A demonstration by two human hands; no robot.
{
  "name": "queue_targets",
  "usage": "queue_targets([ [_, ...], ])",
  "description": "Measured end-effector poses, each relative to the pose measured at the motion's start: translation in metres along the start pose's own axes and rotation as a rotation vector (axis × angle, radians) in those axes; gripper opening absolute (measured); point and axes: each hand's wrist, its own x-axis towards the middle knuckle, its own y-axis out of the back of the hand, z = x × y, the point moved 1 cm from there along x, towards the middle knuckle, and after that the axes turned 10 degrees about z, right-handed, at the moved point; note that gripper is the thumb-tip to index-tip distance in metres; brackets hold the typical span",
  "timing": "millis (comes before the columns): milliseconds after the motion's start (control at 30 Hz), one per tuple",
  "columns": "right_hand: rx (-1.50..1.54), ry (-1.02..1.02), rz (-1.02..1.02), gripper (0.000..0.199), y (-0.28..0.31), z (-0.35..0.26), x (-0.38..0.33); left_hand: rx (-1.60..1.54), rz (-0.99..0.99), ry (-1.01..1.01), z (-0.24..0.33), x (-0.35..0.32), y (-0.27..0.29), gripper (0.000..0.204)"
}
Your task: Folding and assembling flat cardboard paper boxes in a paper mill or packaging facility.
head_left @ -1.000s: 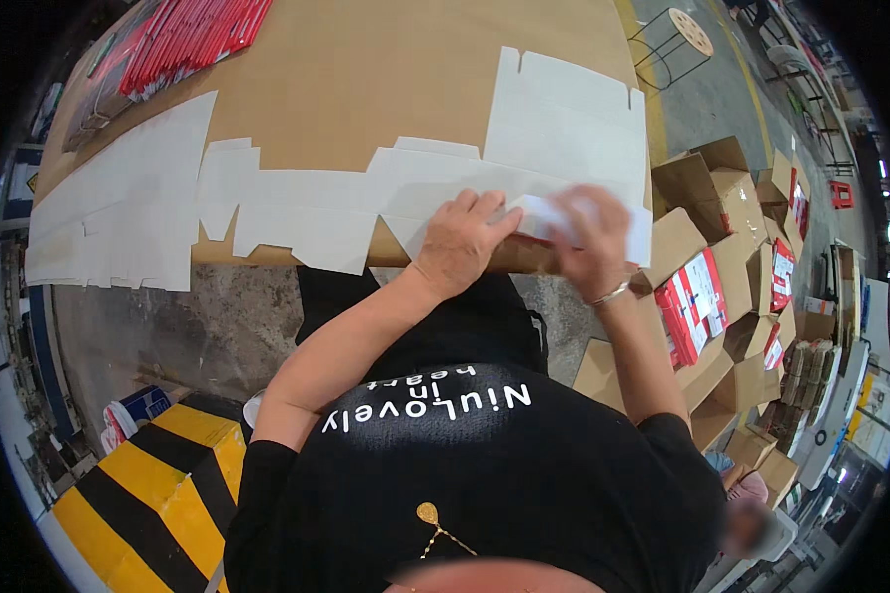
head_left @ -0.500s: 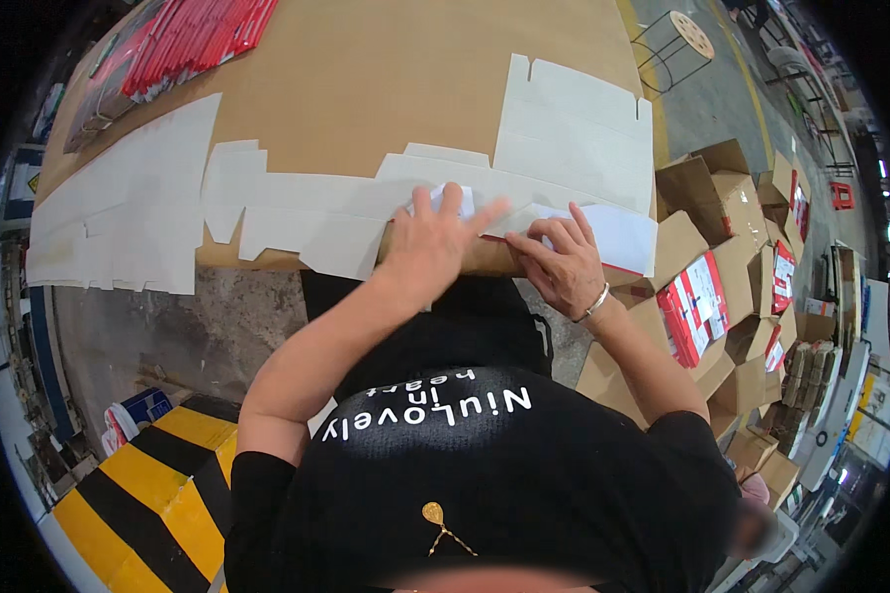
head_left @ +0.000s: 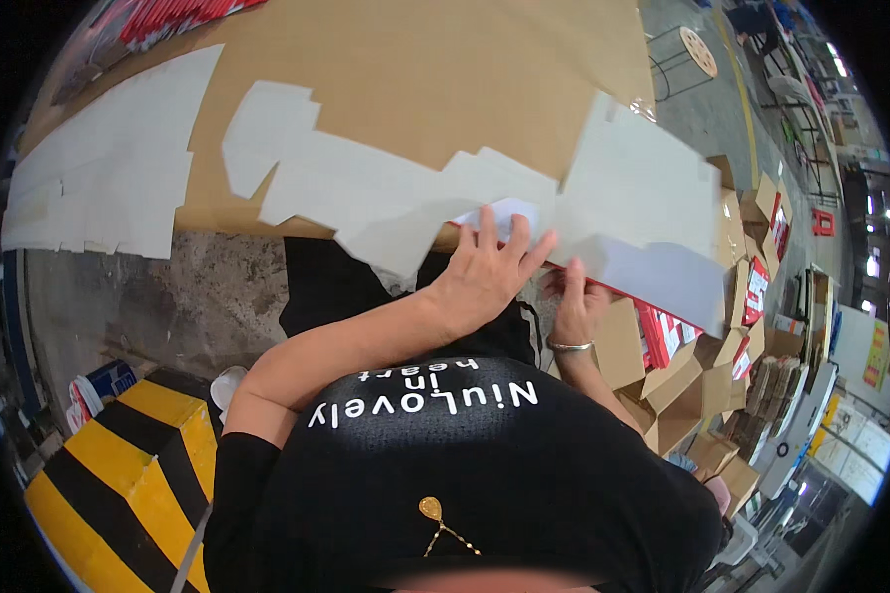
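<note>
A flat die-cut cardboard blank (head_left: 366,183), pale grey on its upper face and red along its near edge, lies slanted over the table's near edge. Its wide panel (head_left: 643,178) reaches to the right. My left hand (head_left: 489,267) rests on the blank's near edge with its fingers spread, beside a folded white flap (head_left: 509,212). Close to its right, my right hand (head_left: 576,301) grips the red-edged border, one finger raised along the edge and the others partly hidden. A white strip (head_left: 653,272) runs along the panel's near side.
Another grey cardboard blank (head_left: 109,163) lies at the left of the brown-covered table (head_left: 415,69). Red folded pieces (head_left: 178,18) are stacked at the far left. Open brown cartons (head_left: 682,390) with red-and-white packages crowd the right. A yellow-and-black striped block (head_left: 129,465) stands lower left; a stool (head_left: 697,51) stands far right.
The blank has turned clockwise, its right end swinging nearer and its left end farther away. My left hand has shifted right and nearer; my right hand has moved slightly nearer along the edge.
</note>
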Motion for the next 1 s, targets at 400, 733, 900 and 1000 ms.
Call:
queue_targets([
  [400, -1.26, 0.767, -0.746, 0.048, -0.101, -0.1, 0.047, 0.101, -0.347, 0.556, -0.12, -0.049, 0.088, 0.093],
  [733, -1.147, 1.154, -0.612, 0.064, -0.09, -0.031, 0.037, 0.156, 0.124, 0.099, -0.142, -0.079, 0.047, 0.058],
  [900, -0.587, 1.226, -0.433, 0.051, -0.053, -0.065, 0.072, -0.245, -0.519, 0.237, -0.155, -0.025, 0.084, 0.035],
  [1000, -0.496, 1.274, -0.635, 0.048, -0.052, -0.056, 0.087, -0.487, -0.752, 0.25, -0.199, 0.005, 0.048, 0.033],
])
